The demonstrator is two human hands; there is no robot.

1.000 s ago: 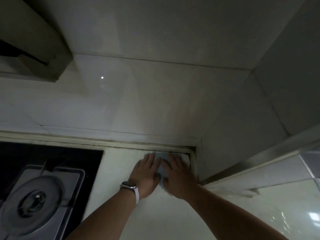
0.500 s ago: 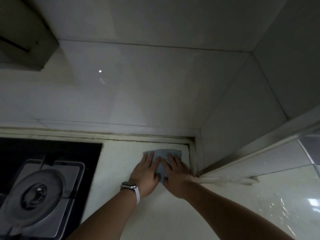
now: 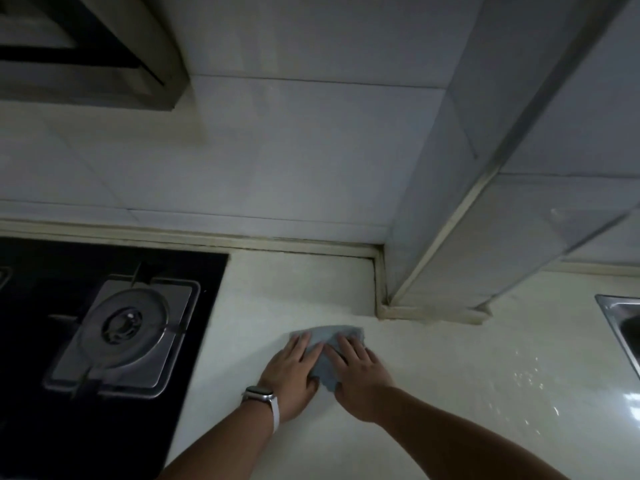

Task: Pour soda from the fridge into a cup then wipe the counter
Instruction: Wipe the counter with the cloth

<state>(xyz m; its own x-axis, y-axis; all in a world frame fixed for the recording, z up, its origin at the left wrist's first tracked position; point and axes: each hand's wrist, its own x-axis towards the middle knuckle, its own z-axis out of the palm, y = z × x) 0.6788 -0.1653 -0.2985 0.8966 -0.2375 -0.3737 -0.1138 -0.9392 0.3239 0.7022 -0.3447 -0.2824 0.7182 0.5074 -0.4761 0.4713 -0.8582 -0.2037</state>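
the blue-grey cloth lies flat on the pale tabletop, around 6 o'clock from the middle of the view. both hands are on it: the left hand covers its 8 o'clock side and the right hand its 4 o'clock side. both are palm down with fingers straight and pointing toward 12, pressing rather than gripping. there's a watch with a white strap on the left wrist. out at 9 o'clock from the cloth is a black hob with a round burner. at 1 o'clock the foot of a tiled pillar meets the tabletop, near the cloth but apart. off at 3 o'clock, at the frame edge, is the corner of a steel sink. way up at 11 o'clock, a range hood.
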